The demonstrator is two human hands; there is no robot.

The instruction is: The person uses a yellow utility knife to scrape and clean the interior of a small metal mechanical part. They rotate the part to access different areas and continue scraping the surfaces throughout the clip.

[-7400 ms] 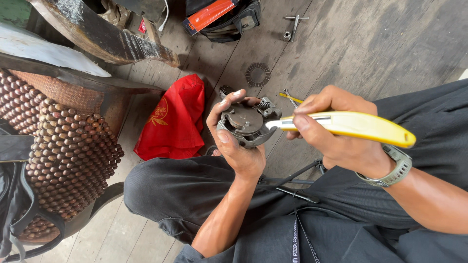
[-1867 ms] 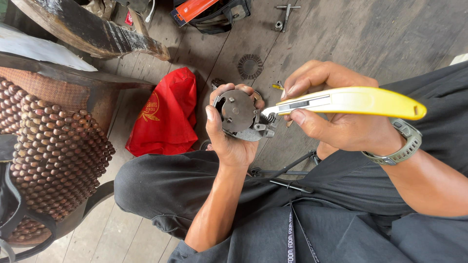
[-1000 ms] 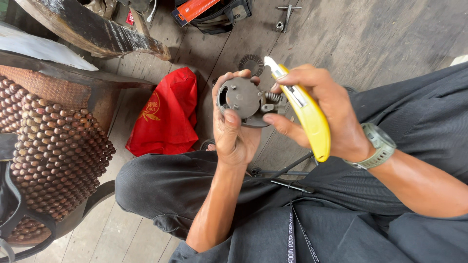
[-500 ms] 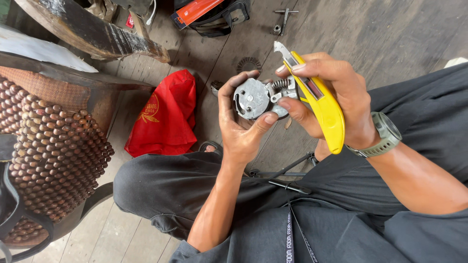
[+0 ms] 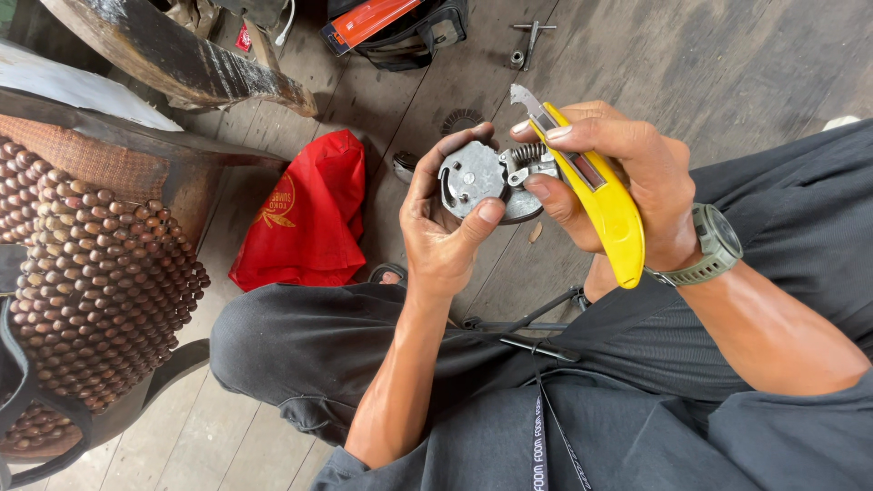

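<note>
My left hand grips a round grey metal part with a small coil spring, held up over my lap with its flat face toward me. My right hand holds a yellow utility knife along the palm, blade end pointing up and left. The right thumb and forefinger also pinch the spring side of the metal part. A grey-green watch sits on my right wrist.
A red cloth bag lies on the plank floor left of my knee. A wooden-bead seat cover fills the left side. A black tool bag with an orange item and a small T-shaped metal tool lie at the top.
The knife has swung from lying level against the part to pointing upward in my right hand. My left hand turned the metal part so its flat grey face shows, and both hands rose slightly.
</note>
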